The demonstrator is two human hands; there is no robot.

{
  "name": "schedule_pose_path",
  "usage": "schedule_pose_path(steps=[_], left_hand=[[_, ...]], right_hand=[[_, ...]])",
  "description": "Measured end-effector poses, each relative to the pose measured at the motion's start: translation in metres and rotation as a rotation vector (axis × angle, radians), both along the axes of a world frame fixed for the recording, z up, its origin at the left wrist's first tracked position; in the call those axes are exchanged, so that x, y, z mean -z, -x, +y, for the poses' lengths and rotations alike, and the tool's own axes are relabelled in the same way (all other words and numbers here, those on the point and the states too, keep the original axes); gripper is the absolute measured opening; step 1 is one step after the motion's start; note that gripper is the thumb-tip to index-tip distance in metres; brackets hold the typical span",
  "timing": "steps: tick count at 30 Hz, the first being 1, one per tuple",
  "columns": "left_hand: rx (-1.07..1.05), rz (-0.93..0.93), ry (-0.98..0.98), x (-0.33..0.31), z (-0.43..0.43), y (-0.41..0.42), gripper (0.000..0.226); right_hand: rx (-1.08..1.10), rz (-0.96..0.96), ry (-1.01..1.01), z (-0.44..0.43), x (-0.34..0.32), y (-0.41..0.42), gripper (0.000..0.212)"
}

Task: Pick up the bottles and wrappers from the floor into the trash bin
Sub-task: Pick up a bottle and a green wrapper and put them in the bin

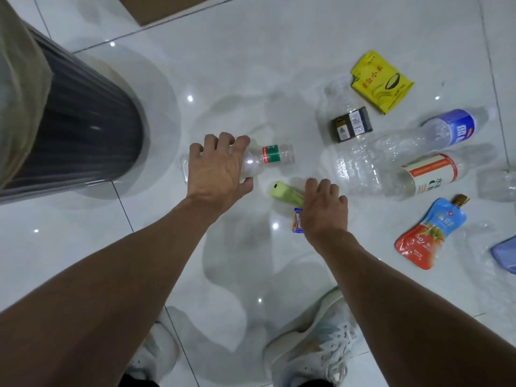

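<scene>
The grey ribbed bin (83, 121) stands at far left on the white tile floor (237, 65). Just right of it, the left hand (217, 174) grips the green-label bottle (268, 156), which lies on its side, fingers curled over its neck end and thumb underneath. Below and right of it lie a green wrapper (284, 192) and a small candy wrapper (297, 220), both partly under the right hand (325, 210). Its fingers bend down over them, but whether they grasp either cannot be told. Further right, all on the floor, lie a dark-label bottle (350, 125), a yellow packet (381, 82), a blue-label bottle (446, 129), a red-label bottle (430, 174) and a red and blue pouch (430, 236)
</scene>
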State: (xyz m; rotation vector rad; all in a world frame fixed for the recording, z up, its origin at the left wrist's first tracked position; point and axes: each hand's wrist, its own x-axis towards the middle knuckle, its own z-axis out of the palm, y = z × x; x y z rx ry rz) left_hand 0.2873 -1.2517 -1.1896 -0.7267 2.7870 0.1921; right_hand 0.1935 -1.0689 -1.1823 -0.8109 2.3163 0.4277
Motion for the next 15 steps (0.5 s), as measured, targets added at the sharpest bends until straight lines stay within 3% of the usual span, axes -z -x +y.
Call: schedule_pose_path(steps=[6, 15], left_hand=[[0.026, 0.040, 0.007, 0.003, 0.000, -0.015, 0.065], [0.001, 0.036, 0.053, -0.043, -0.014, 0.000, 0.067]], right_hand=[[0.006, 0.026, -0.005, -0.001, 0.006, -0.006, 0.041], [0.066, 0.106, 0.216, -0.032, -0.038, 0.023, 0.033]])
